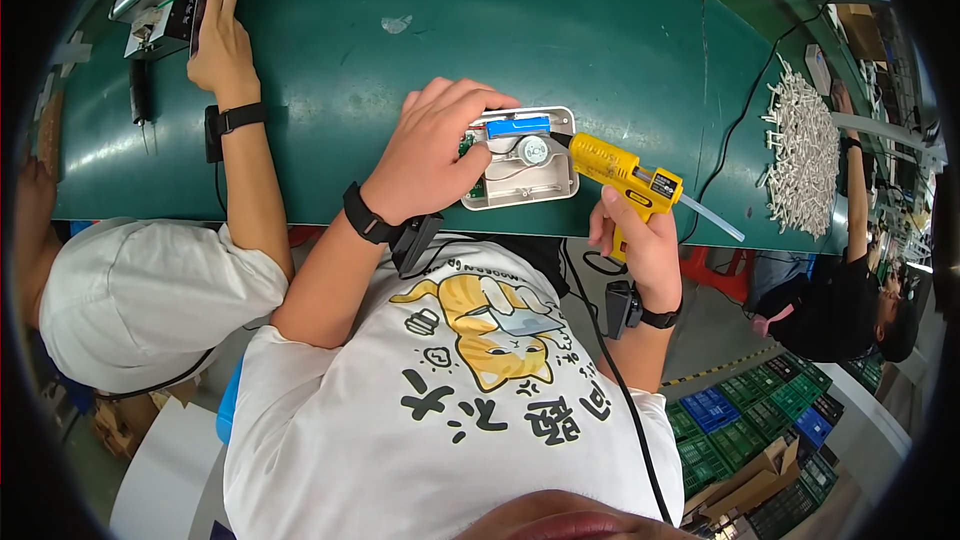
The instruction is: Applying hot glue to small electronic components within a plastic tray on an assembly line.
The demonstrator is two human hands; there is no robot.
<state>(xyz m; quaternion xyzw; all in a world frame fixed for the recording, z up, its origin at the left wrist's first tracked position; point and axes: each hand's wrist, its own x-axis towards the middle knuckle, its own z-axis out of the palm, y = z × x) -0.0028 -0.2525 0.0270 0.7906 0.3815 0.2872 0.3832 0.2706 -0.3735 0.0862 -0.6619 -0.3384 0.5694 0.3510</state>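
Your own chin (pixel 590 525) lies nearest the camera at the bottom edge, with your white shirt (pixel 400 440) above it. In the middle of the frame, on the green table (pixel 370 70), sits an open white casing (pixel 571 185). Your left hand (pixel 432 152) spreads over its left side, thumb reaching inside, beside the round metal part (pixel 533 150). Your right hand (pixel 640 240), right of centre, is wrapped around the handle of a yellow glue gun (pixel 600 156), its nozzle at the casing's right rim, by the blue cell (pixel 518 127); you can't quite tell whether the tip touches. The casing looks light, stiff and rather smooth, so it may slide; brace it by its outer walls. The thin red wire (pixel 500 178) seems fragile, so keep your thumb off it. Hold the gun by its grip only; its nozzle is probably hot.
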